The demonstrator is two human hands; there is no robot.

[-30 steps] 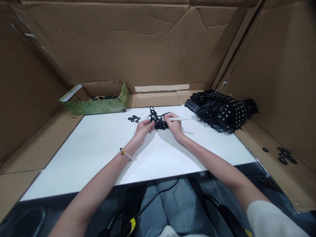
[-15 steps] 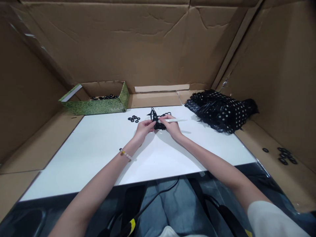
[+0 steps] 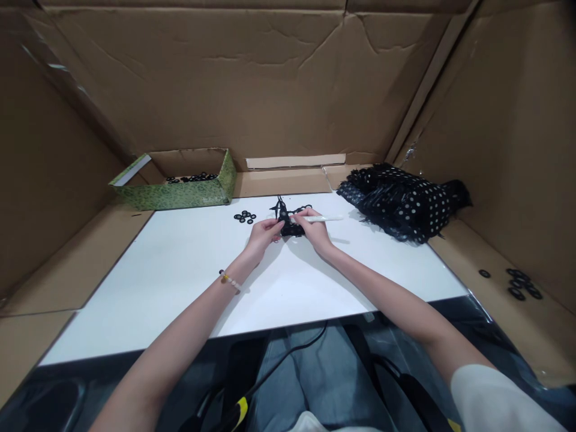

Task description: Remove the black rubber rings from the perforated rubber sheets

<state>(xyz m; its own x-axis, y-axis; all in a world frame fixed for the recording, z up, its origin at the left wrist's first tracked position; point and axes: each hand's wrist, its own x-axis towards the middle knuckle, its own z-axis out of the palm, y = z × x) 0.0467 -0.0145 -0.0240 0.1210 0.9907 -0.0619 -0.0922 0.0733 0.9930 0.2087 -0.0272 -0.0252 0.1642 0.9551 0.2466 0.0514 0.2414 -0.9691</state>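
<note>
Both hands meet over a small black lacy piece [image 3: 293, 229] at the far middle of the white board. My left hand [image 3: 264, 233] pinches its left edge between thumb and fingers. A white pen-like tool [image 3: 328, 218] lies in the grip of my right hand [image 3: 314, 227], pointing left, its tip at the black piece and too small to make out. Thin black loops and pointed ends stick up beyond my fingers. Several small black rings [image 3: 245, 216] lie just left of the piece.
A green patterned box [image 3: 180, 195] with black rings inside stands at the back left. Black polka-dot fabric [image 3: 405, 201] is heaped at the back right. More black rings [image 3: 517, 282] lie on cardboard at the right. Cardboard walls [image 3: 270, 78] enclose the white board [image 3: 180, 270].
Almost nothing differs. Both hands keep their hold, with only a tiny shift at the fingers and the black piece; the view has moved very slightly.
</note>
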